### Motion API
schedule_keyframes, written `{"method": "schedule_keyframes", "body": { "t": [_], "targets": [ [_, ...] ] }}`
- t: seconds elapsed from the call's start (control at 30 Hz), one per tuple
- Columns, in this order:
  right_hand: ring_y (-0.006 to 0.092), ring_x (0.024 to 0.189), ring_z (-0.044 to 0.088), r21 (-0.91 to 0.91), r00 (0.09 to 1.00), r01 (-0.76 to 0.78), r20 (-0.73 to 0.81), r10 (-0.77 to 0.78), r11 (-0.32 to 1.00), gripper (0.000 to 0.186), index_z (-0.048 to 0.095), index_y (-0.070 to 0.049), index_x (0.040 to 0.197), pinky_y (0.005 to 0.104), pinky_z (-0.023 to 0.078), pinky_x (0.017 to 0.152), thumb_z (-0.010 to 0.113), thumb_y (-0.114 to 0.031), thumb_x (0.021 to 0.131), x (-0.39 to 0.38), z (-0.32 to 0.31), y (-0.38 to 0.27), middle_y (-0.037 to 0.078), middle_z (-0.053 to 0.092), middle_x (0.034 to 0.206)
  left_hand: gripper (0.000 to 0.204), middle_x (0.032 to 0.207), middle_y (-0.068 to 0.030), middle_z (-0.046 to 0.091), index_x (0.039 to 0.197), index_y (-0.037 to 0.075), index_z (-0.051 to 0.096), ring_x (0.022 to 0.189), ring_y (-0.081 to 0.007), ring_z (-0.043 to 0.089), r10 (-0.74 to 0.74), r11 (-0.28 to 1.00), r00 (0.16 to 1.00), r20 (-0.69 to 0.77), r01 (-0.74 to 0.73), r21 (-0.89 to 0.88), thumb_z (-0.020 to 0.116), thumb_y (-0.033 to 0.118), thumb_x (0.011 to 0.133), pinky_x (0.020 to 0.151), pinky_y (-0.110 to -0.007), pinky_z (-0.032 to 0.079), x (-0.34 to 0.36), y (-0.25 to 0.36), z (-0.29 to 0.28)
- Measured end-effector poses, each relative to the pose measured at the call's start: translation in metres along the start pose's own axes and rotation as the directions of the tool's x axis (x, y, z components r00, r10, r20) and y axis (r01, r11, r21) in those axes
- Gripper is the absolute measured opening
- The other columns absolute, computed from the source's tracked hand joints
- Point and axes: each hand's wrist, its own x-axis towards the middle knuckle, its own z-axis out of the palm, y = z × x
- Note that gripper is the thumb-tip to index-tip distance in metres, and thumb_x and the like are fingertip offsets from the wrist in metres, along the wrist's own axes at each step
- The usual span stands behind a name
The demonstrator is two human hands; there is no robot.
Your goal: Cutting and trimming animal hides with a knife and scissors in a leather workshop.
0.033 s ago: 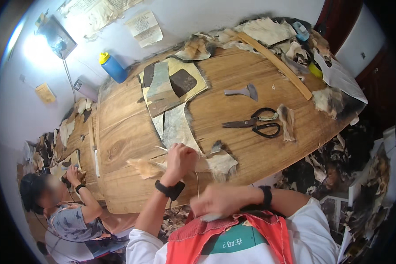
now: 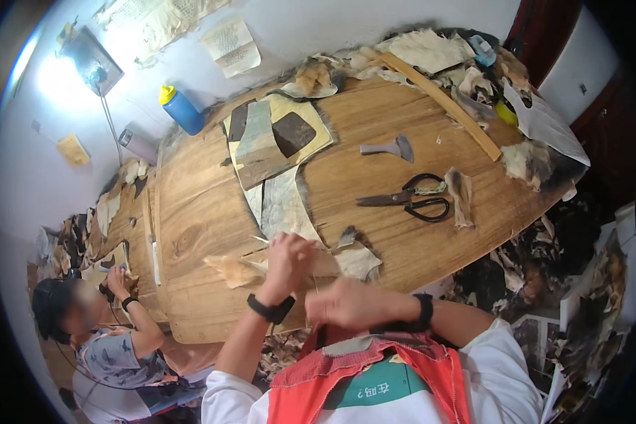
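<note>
My left hand (image 2: 290, 261) is closed at the table's near edge, its fingers curled on a piece of pale fur hide (image 2: 326, 264). Close to its right, my right hand (image 2: 353, 302) is a closed fist, slightly blurred; whatever it pinches is hidden. A thin pale thread shows faintly between the hands. Beside them lie a grey-white hide scrap (image 2: 360, 260) and a tan fur scrap (image 2: 232, 271). Beyond my left hand stretches a long pale hide strip (image 2: 286, 201), joining a yellowish panel with dark brown patches (image 2: 295, 133).
Black-handled scissors (image 2: 411, 198) and a fan-bladed knife (image 2: 392, 148) lie on the wooden table (image 2: 212, 205). A wooden strip (image 2: 445, 106) and fur scraps (image 2: 431, 49) line the back right. A blue bottle (image 2: 182, 113) stands far left. A co-worker (image 2: 120, 353) sits at left.
My right hand has moved up, closer to my left hand. My left hand has shifted slightly and turned at the wrist, still closed. The tools on the table have not moved.
</note>
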Motion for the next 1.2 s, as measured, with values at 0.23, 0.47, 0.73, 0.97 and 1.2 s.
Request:
{"method": "schedule_keyframes", "body": {
  "t": [0.23,0.47,0.73,0.97,1.2],
  "targets": [
    [0.0399,0.077,0.067,-0.532,0.925,-0.306,-0.362,0.114,0.789,0.02,0.064,-0.007,0.093,0.0501,0.052,0.065,0.053,-0.023,0.095,-0.018,0.001,0.086,0.02,0.067,0.079,0.016,0.086,-0.0086,0.059,0.092,0.005,0.073,0.088,-0.0252,0.051,0.007,0.879,1.0,-0.028,-0.02,-0.477,0.072,0.019,0.084,0.082,-0.036,0.042,-0.017,0.03,-0.022],
    [0.0345,0.065,0.065,-0.136,0.982,0.022,0.189,0.004,0.991,0.018,0.062,-0.008,0.09,0.0447,0.05,0.059,0.057,-0.025,0.095,-0.07,0.004,0.02,0.016,0.063,0.066,0.01,0.084,-0.0082,0.064,0.083,0.007,0.073,0.087,-0.0289,0.056,0.046,0.999,0.998,-0.049,-0.046,0.007,0.073,0.017,0.08,0.081,-0.04,0.043,0.014,0.001,0.003],
    [0.0355,0.064,0.062,-0.21,0.988,-0.063,-0.155,0.03,0.976,0.015,0.061,-0.008,0.085,0.0413,0.047,0.056,0.062,-0.02,0.093,-0.128,-0.026,-0.025,0.016,0.058,0.065,0.008,0.085,-0.0024,0.065,0.082,0.016,0.077,0.087,-0.0238,0.054,0.137,0.938,0.989,-0.051,-0.146,-0.314,0.071,0.011,0.08,0.084,-0.037,0.039,0.011,0.001,0.001],
    [0.0358,0.065,0.064,-0.506,0.844,-0.488,-0.483,0.235,0.711,0.014,0.065,-0.008,0.083,0.0411,0.048,0.057,0.063,-0.019,0.091,-0.188,-0.009,-0.025,0.017,0.061,0.067,0.017,0.078,0.0017,0.061,0.07,0.019,0.074,0.087,-0.0226,0.053,0.13,0.958,0.991,0.009,-0.123,-0.26,0.068,0.003,0.071,0.085,-0.036,0.036,0.011,-0.011,0.023],
    [0.0369,0.067,0.064,-0.378,0.756,-0.558,-0.6,0.264,0.739,0.019,0.066,-0.004,0.081,0.041,0.049,0.059,0.064,-0.02,0.09,-0.191,0.021,-0.015,0.018,0.063,0.071,0.017,0.075,0.0005,0.059,0.057,0.014,0.062,0.082,-0.0244,0.052,0.198,0.938,0.979,-0.055,-0.206,-0.281,0.063,-0.001,0.065,0.081,-0.036,0.037,0.014,-0.031,0.038]
  ]
}}
